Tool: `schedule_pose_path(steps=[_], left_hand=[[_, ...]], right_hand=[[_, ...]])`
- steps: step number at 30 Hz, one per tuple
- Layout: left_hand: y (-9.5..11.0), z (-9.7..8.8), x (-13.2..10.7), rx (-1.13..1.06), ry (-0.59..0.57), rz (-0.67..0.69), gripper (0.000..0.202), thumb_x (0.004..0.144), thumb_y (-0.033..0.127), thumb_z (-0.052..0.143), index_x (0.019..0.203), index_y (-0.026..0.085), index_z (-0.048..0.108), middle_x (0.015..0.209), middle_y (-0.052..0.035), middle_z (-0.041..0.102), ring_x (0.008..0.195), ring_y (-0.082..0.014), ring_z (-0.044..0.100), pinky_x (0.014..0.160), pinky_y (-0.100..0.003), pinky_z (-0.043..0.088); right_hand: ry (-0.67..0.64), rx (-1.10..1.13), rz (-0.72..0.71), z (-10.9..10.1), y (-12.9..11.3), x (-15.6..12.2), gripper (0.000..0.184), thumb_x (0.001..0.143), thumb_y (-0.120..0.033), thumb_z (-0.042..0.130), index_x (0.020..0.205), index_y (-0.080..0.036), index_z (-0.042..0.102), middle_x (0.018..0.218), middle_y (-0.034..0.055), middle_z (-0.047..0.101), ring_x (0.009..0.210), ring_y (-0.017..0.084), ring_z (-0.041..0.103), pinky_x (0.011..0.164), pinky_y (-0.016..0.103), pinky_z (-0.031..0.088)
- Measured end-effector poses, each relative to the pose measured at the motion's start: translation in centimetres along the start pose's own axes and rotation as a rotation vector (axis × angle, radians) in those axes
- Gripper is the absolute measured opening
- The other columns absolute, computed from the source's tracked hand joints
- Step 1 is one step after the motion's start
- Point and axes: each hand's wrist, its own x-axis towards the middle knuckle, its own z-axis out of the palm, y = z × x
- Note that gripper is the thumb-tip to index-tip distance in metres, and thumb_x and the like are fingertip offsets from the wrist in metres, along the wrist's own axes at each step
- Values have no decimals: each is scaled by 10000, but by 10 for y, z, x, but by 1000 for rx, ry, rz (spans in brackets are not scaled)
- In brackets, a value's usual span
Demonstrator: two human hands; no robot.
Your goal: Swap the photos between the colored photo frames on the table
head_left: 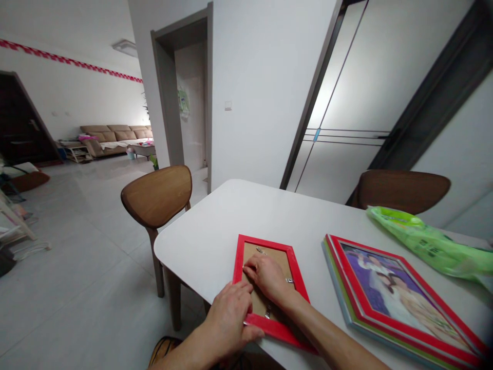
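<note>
A red picture frame [296,267] lies face down at the table's near edge, its brown backing board [278,257] upward. Small metal clips show at its far end, on its right side [290,280] and near its close end. My left hand [231,313] grips the frame's near left corner, thumb along the near edge and fingers over the left side. Bent over the board, my right hand [267,275] has its fingertips pinched together at the left inner edge of the frame. Whatever sits between those fingertips is too small or hidden to make out.
To the right lies a stack of frames, with a red-framed photo [400,298] on top. Behind it is a green plastic bag [431,244]. The white table [215,221] has a wooden chair [162,195] at its left and another chair [402,190] beyond it.
</note>
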Motion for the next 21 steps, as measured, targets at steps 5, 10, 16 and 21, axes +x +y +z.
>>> schedule_pose_path(steps=[5, 10, 16, 21], left_hand=[[1, 1, -2, -2, -18, -15, 380, 585, 328, 704, 889, 144, 569, 1224, -122, 463, 1144, -242, 387, 990, -382, 248], [-1, 4, -2, -2, 5, -13, 394, 599, 323, 681, 926, 144, 552, 1244, -117, 440, 1163, -242, 360, 1001, -382, 225], [3, 3, -5, 21, 5, -14, 445, 611, 318, 665, 994, 146, 517, 1246, -110, 436, 1167, -236, 351, 1011, -391, 204], [5, 14, -3, 49, -50, 4, 549, 495, 357, 741, 949, 141, 519, 1264, -145, 401, 1176, -290, 322, 1009, -474, 147]], right_hand=[[100, -23, 171, -7, 27, 14, 256, 767, -329, 415, 767, -182, 624, 768, 51, 646, 690, 143, 553, 604, 235, 351], [141, -52, 357, -8, 49, 31, 229, 725, -345, 458, 675, -181, 609, 689, 72, 640, 646, 165, 554, 572, 260, 333], [200, 32, 418, -7, 48, 37, 164, 681, -283, 488, 624, -161, 582, 647, 89, 621, 632, 177, 548, 569, 271, 340], [282, 236, 317, -25, 46, 15, 232, 724, -341, 434, 650, -169, 570, 667, 45, 618, 629, 147, 542, 612, 256, 387]])
